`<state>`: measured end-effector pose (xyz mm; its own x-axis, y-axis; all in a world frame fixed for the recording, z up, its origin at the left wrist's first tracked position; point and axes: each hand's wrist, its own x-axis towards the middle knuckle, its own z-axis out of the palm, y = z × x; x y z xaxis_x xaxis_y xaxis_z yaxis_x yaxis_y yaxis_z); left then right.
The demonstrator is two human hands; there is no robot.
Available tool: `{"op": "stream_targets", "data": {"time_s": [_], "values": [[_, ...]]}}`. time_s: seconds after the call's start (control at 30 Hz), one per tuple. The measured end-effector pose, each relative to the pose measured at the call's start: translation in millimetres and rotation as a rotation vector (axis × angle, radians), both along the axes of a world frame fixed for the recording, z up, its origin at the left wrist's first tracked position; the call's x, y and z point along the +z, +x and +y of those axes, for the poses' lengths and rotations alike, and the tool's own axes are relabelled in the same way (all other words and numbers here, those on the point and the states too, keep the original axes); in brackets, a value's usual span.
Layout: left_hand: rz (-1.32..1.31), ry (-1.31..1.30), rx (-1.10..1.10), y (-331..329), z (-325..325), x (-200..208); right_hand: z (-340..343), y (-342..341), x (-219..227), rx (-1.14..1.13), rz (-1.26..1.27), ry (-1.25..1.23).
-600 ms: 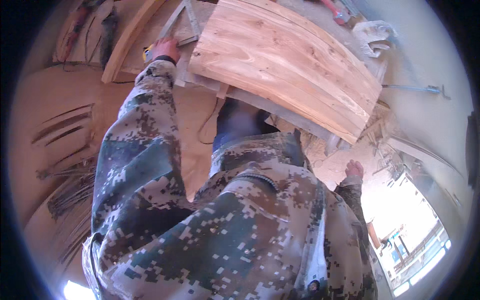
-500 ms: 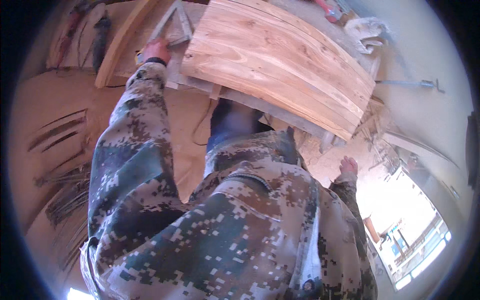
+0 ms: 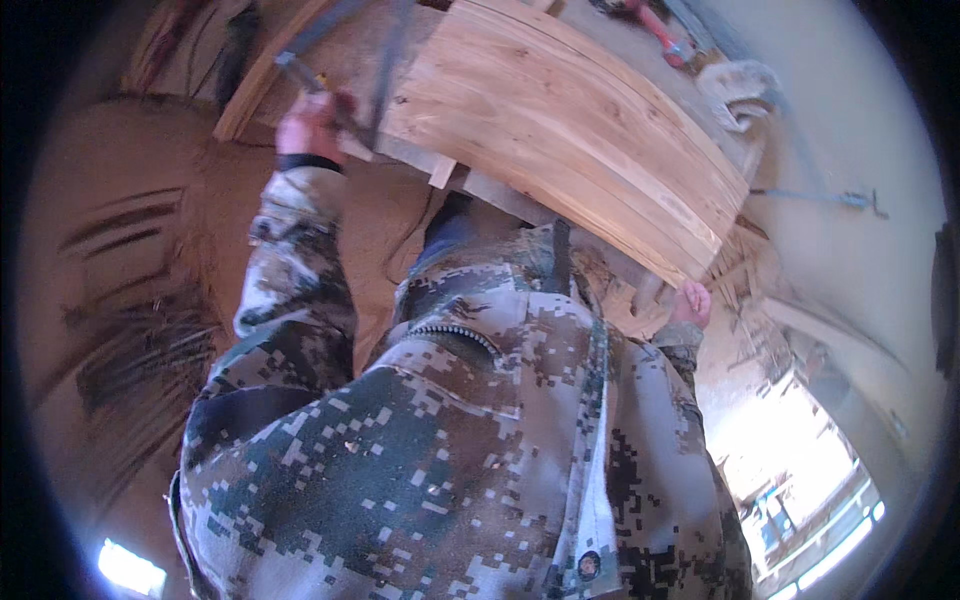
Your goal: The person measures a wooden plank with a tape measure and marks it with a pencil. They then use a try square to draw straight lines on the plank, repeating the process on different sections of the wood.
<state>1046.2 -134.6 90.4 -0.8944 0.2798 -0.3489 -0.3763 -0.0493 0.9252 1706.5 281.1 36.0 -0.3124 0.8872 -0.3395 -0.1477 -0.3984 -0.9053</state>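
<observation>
My left hand (image 3: 308, 132), smeared by motion, is closed on a grey triangular set square (image 3: 385, 70) beside the left end of a wooden panel (image 3: 560, 110). Something small and yellow (image 3: 321, 80) shows by its fingers; its kind is unclear. The panel is made of pale reddish boards laid edge to edge and lies flat on a workbench (image 3: 500, 192). At the panel's near right corner, my right hand (image 3: 692, 302) has its fingers curled against the edge. The undersides of those fingers are hidden.
A curved wooden piece (image 3: 262, 85) stands left of the set square. Beyond the panel lie a red-handled tool (image 3: 660, 35) and a crumpled whitish cloth (image 3: 738, 92). A blue bar clamp (image 3: 830, 198) sticks out at right. Wood scraps (image 3: 745, 265) lie below the bench's right end.
My left hand has lifted the set square and drawn it slightly back toward me. My right hand has moved up from the open air to the panel's corner.
</observation>
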Motion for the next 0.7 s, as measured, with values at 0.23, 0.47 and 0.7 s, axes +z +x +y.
{"op": "stream_targets", "data": {"time_s": [0.23, 0.47, 0.7], "values": [[-0.787, 0.382, 0.347, 186.4, 83.6, -32.2, -33.7, -188.0, 73.9, 0.323, -0.551, 0.372], [-0.818, 0.121, 0.222, 270.5, 146.9, -60.1, -54.6, -254.4, 77.8, 0.741, -0.515, 0.546], [-0.666, -0.072, 0.048, 271.3, 124.1, -57.1, -126.3, -270.9, 89.5, 0.960, -0.532, 0.624]]}}
